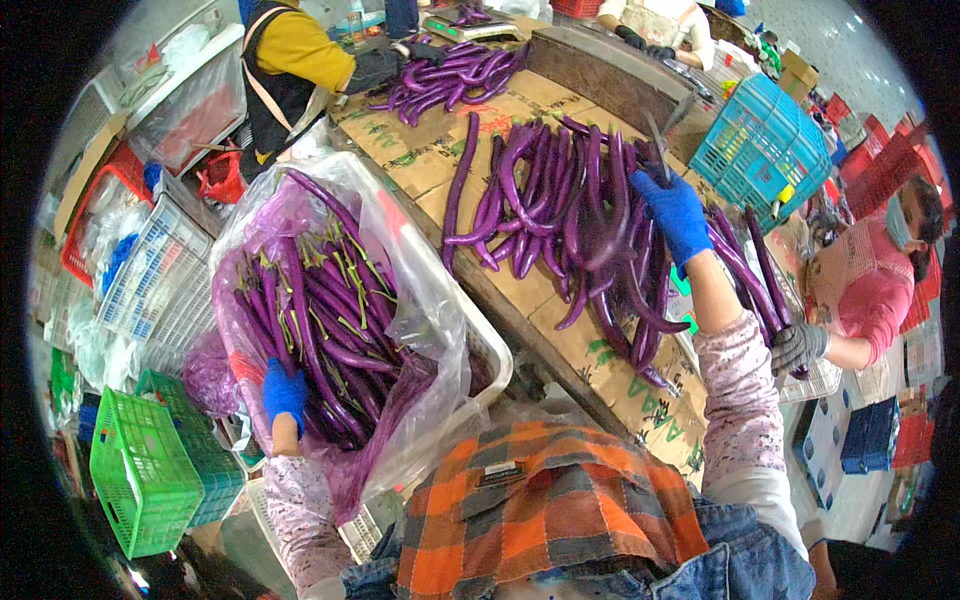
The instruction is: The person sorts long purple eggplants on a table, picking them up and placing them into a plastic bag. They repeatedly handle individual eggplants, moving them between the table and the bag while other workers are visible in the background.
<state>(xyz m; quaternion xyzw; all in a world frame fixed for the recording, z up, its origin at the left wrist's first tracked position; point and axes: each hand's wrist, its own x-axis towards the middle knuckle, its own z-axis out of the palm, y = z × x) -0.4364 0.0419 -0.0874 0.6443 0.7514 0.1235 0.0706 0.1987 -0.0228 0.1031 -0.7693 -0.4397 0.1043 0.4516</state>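
Observation:
My left hand [285, 397], in a blue glove, is closed around a long purple eggplant [271, 330] in a bag-lined white crate [487, 360] full of eggplants with green stems. A clear plastic bag [427, 300] and a purple mesh bag [397, 427] surround the load. Over the cardboard-covered table, my right hand [673, 214], also blue-gloved, grips a metal cutting tool, seemingly scissors [658, 142], its blades pointing away from me. Beneath and left of that hand lies a wide pile of eggplants [555, 195], one single eggplant [459, 187] at its left edge.
Another eggplant heap [465, 71] and a scale [469, 28] are at the far end, by a person in yellow sleeves [300, 52]. A teal basket [761, 150] tilts at right. A gray-gloved co-worker [862, 292] holds eggplants close to my right arm. Green crates [146, 472] stand lower left.

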